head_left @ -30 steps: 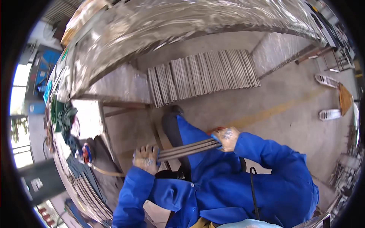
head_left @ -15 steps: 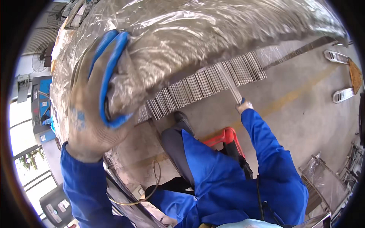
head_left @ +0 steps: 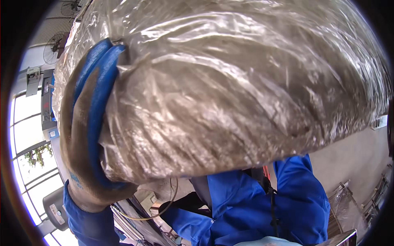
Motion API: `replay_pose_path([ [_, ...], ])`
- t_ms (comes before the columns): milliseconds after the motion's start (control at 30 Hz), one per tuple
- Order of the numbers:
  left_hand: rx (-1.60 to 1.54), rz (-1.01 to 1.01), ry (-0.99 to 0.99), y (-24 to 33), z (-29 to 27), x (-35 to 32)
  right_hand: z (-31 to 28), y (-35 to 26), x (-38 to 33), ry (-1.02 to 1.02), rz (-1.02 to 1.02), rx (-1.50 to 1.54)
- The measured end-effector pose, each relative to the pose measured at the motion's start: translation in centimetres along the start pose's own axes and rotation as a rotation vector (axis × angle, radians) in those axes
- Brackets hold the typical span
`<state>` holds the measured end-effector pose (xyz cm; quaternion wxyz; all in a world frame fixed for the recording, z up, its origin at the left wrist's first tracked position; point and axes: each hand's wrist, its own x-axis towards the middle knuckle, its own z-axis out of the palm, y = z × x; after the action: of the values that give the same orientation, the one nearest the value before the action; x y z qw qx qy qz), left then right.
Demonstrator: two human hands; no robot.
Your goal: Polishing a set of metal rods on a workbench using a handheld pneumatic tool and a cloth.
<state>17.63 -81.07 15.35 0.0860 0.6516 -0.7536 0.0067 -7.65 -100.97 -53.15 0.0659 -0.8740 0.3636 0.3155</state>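
Note:
A large, bulky sheet of crumpled clear plastic film (head_left: 230, 102), brownish beneath, spans the upper and middle view. What lies under the film I cannot make out. My left hand (head_left: 92, 119), in a grey knit glove with blue-coated fingers, clasps its left edge, fingers curled over the film and thumb at the lower side. The raised film hides my right hand; only my blue right sleeve (head_left: 301, 192) shows below the film's edge.
A wire rack draped with clear film (head_left: 349, 205) stands at lower right. A thin hose (head_left: 170, 201) loops at lower centre-left, near a dark box-like machine part (head_left: 55, 211). Windows (head_left: 30, 143) and a wall fan (head_left: 51, 53) are at far left.
The plastic film has come down and closer, now covering the row of metal bars and my right hand, which was at a flat bar's end. My left hand keeps hold and has shifted slightly down.

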Motion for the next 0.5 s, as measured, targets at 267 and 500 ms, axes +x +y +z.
replay_pose_path([
  [267, 0.103, 0.070, -0.019, -0.1, 0.2, 0.2, -5.0, -0.9, -4.7, 0.230, 0.623, 0.734],
  [500, -0.035, 0.022, -0.018, 0.1, 0.3, 0.6, -0.7, 5.6, -7.4, -0.193, 0.457, 0.695],
])
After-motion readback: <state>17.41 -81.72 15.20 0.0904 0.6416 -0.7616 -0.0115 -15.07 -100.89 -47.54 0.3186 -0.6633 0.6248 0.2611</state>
